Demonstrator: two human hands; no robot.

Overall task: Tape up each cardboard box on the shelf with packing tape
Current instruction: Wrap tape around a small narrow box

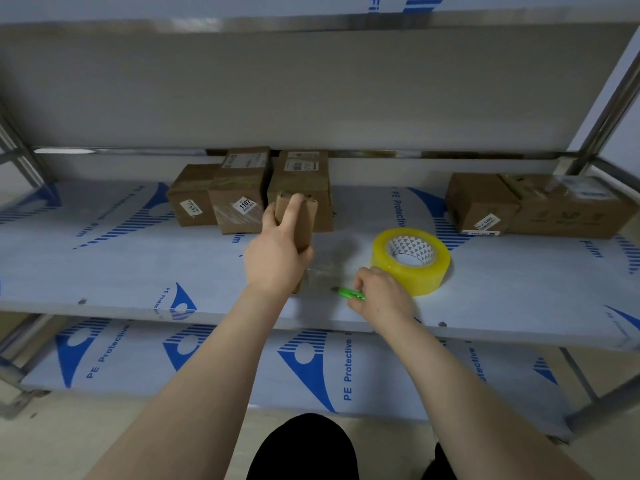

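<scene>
**Six cardboard boxes, one tape roll, one cutter on the middle shelf**

1. Middle shelf (138, 271): metal, covered in white protective film with blue print. It carries every item below.
2. Narrow box (304, 220): plain brown cardboard, long and slim, near the centre of the shelf, its far end tilted up and away. Whether its near end rests on the shelf cannot be told.
3. Left hand (273, 261): fingers curled round the narrow box from the left, with one finger stretched along its upper face.
4. Green cutter (349, 293): small, near the front edge of the shelf, its tip pointing left toward the near end of the narrow box.
5. Right hand (377, 296): fingers curled round the green cutter, so that only its left end shows.
6. Tape roll (412, 259): clear yellowish packing tape lying flat, hole upward, just behind the right hand.
7. Back-left boxes: three side by side against the rear, namely the low box (192, 199), the box labelled 1107 (239, 195) and the tall box (304, 178), which is directly behind the narrow box.
8. Right-hand boxes: the small box (481, 202) and the wide box (571, 209), touching each other, well apart from the left group.
9. Lower shelf (207, 368): covered in the same printed film.
</scene>
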